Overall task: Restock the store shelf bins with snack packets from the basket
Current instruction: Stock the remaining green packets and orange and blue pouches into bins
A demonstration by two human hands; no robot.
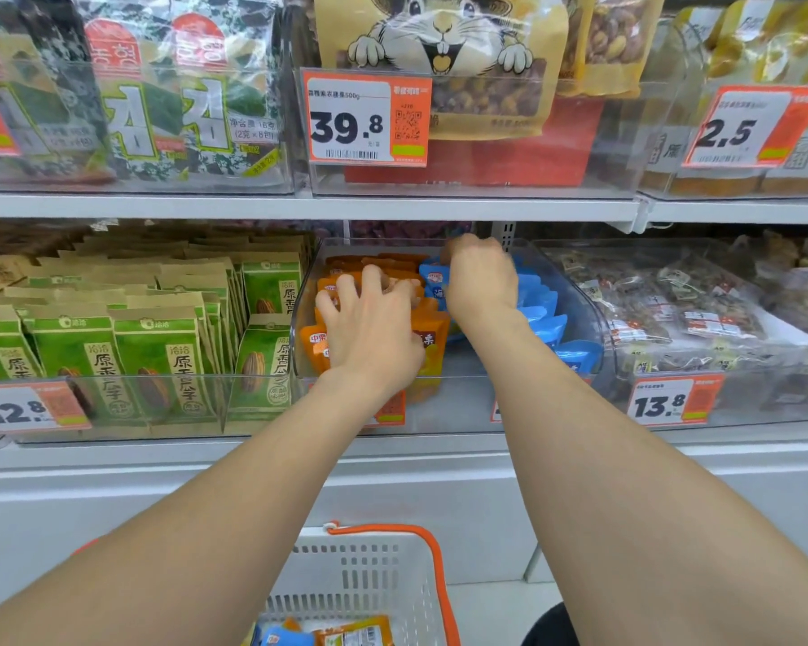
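Note:
Both of my hands reach into a clear plastic shelf bin (579,319) on the lower shelf. Orange snack packets (435,333) stand in its left half and blue snack packets (539,303) in its right half. My left hand (369,328) lies on the orange packets with fingers spread and curled over their tops. My right hand (479,277) is curled over the top of the blue packets near the back; its fingertips are hidden. The white basket (369,580) with orange handles sits low in front, holding a few orange and blue packets (327,634).
Green seed packets (159,352) fill the bin to the left, and a bin of clear-wrapped snacks (672,310) sits to the right. The upper shelf edge (299,207) runs just above the hands. Price tags hang on the bin fronts.

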